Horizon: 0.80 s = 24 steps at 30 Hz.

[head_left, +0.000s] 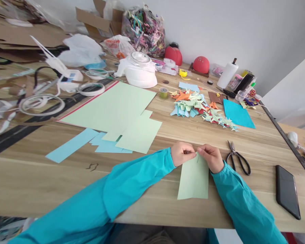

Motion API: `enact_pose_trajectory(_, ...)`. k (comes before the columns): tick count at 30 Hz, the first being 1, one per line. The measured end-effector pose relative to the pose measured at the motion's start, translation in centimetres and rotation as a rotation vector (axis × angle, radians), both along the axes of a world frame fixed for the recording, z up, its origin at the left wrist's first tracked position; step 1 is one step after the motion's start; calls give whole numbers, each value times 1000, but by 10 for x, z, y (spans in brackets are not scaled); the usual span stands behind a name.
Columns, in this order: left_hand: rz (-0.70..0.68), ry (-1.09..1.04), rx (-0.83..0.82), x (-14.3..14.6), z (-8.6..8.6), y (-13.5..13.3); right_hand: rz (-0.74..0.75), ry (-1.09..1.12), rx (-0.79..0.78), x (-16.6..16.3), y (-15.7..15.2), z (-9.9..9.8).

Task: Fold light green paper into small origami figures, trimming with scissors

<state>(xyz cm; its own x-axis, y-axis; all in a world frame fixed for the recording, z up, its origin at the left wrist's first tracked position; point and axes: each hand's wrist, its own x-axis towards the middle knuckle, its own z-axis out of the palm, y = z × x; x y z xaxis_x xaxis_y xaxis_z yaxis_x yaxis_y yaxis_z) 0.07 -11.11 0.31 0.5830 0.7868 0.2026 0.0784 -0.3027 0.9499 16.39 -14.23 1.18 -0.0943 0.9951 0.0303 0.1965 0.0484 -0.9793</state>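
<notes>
Both hands pinch the top edge of a pale green sheet of paper (pixel 193 179), which has a faint crease down its middle. My left hand (pixel 182 153) grips it near the upper left, thumb against fingers. Close beside it, my right hand (pixel 210 157) pinches the same edge near the crease. The fingertips of the two hands almost meet. Just right of my right hand lie black-handled scissors (pixel 237 157), blades pointing away. Left of my hands, loose green sheets (pixel 144 134) overlap light blue paper strips (pixel 72 144).
Folded paper stars (pixel 193 103) in several colours lie beyond my hands, near a turquoise cloth-like square (pixel 239 113). A black phone (pixel 287 191) rests at the right. A large green sheet (pixel 112 105), tape rolls (pixel 42 104) and a glue gun (pixel 63 73) occupy the left side.
</notes>
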Motion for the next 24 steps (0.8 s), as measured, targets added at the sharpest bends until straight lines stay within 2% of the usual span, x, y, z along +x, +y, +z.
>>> enact_pose_trajectory(3,11,-7,-49,0,-2,1,-41,53,-92,3,0,-1)
enact_pose_trajectory(7,131,-3,-161,-1,-1,5,-90,192,-159,7,4,-3)
enact_pose_trajectory(11,307,-61,-225,-5,7,12,-82,116,-137,9,6,-1)
enact_pose_trajectory(13,348,-106,-253,-6,9,15,-76,73,-133,8,5,0)
enact_pose_trajectory(18,253,-191,-380,-5,4,15,-37,40,-148,3,2,3)
enact_pose_trajectory(21,212,-162,-359,-5,3,14,-38,-4,-136,2,1,4)
enact_pose_trajectory(24,232,-117,-325,-7,5,14,-72,-52,-88,3,1,4)
